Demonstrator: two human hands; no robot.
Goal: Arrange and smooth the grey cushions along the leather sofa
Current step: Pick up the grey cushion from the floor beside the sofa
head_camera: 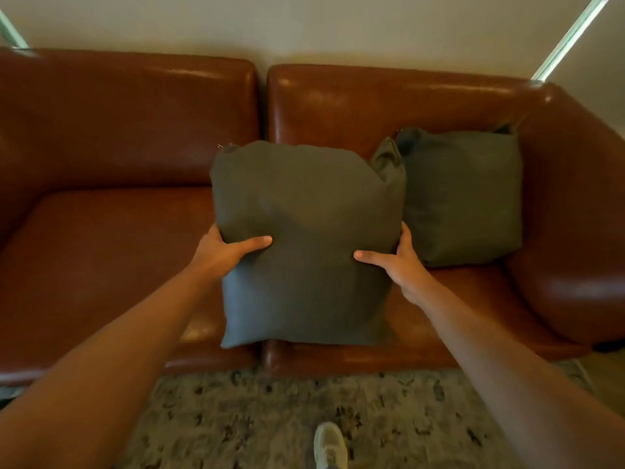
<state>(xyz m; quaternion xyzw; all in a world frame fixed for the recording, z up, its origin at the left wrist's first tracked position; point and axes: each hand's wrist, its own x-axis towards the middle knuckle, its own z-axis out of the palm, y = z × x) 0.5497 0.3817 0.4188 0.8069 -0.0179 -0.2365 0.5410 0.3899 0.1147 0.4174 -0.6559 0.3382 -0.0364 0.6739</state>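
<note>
Head view shows the left hand [227, 252] and right hand [400, 264] clasping the grey cushion [306, 211] by its side edges, which looks soft, light and yielding.

Both forearms are bare from the wrist back to the edge of the view; the left hand [221, 253] and the right hand [404, 265] are bare as well, each thumb ending in a short nail; below the hands, nearer the right one, one shoe [329, 445] shows: a pale grey-white trainer with a rounded toe; its laces are too blurred to make out.
</note>
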